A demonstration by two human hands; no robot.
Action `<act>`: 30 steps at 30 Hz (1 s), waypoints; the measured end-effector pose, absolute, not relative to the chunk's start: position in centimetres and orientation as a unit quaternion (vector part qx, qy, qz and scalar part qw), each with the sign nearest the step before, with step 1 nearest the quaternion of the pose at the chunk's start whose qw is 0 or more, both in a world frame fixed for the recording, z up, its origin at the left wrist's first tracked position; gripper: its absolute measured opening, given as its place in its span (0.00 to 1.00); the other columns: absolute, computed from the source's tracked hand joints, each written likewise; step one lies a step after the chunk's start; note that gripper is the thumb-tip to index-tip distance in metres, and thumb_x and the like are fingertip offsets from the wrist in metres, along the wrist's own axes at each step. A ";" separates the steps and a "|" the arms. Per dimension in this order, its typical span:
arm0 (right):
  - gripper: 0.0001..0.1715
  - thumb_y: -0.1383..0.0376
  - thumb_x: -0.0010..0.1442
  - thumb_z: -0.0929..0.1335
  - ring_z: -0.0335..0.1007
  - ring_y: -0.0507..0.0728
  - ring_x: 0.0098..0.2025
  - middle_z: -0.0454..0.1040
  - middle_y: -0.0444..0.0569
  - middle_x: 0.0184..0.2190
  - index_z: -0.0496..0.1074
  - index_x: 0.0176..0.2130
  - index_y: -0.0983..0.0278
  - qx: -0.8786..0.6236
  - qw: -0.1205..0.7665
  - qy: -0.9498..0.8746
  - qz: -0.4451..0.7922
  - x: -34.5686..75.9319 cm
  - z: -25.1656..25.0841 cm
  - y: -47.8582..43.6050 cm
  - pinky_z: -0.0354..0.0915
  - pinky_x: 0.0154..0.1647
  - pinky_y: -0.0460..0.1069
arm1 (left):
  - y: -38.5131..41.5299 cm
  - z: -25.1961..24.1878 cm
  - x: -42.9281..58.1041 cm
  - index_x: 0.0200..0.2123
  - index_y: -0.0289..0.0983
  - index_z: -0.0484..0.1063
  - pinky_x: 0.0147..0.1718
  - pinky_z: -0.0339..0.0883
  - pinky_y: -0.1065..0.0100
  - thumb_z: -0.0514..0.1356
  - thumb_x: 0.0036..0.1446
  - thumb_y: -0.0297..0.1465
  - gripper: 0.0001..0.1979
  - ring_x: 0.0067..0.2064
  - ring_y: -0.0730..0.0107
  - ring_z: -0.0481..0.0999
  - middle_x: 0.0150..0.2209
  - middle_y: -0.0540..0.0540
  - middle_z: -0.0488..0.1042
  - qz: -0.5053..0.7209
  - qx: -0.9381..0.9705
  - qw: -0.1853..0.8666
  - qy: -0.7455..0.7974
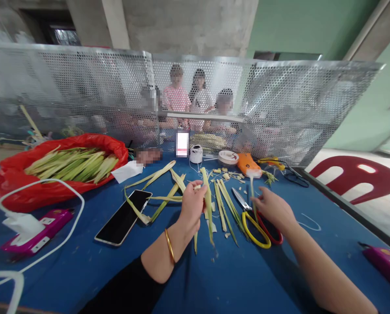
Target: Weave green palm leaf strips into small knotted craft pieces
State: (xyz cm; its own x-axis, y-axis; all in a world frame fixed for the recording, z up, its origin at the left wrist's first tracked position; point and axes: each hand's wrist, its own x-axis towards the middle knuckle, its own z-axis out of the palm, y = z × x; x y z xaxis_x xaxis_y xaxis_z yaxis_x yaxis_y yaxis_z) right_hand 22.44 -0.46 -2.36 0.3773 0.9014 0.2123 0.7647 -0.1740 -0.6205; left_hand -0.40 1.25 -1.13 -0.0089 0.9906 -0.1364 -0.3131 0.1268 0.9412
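Note:
My left hand (192,201), with a gold bangle at the wrist, is closed on a long pale green leaf strip (208,205) that hangs upright over the blue table. To the right, my right hand (273,206) pinches a thin leaf strip (252,192) above the scissors. The scissors (254,226), with one yellow and one red handle, lie on the table with their blades pointing away. Several narrow leaf strips (225,203) lie between my hands. More folded leaf pieces (165,198) are left of my left hand, some of them over a black phone (124,218).
A red plastic bag (60,192) of leaves sits at the left, behind a purple power strip (39,231) with a white cable. At the back are a thread spool (196,154), a bowl (228,157) and an orange packet (248,165). People stand behind a perforated metal screen (116,91).

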 end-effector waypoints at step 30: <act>0.12 0.56 0.61 0.64 0.64 0.53 0.26 0.69 0.43 0.24 0.68 0.31 0.61 -0.559 0.338 -0.736 0.179 20.3 1.3 -4.0 0.60 0.28 0.47 | 1.0 1.3 -2.6 0.34 0.39 0.72 0.39 0.63 0.67 0.54 0.62 0.35 0.09 0.39 0.65 0.75 0.37 0.44 0.78 0.572 0.662 0.218 0.434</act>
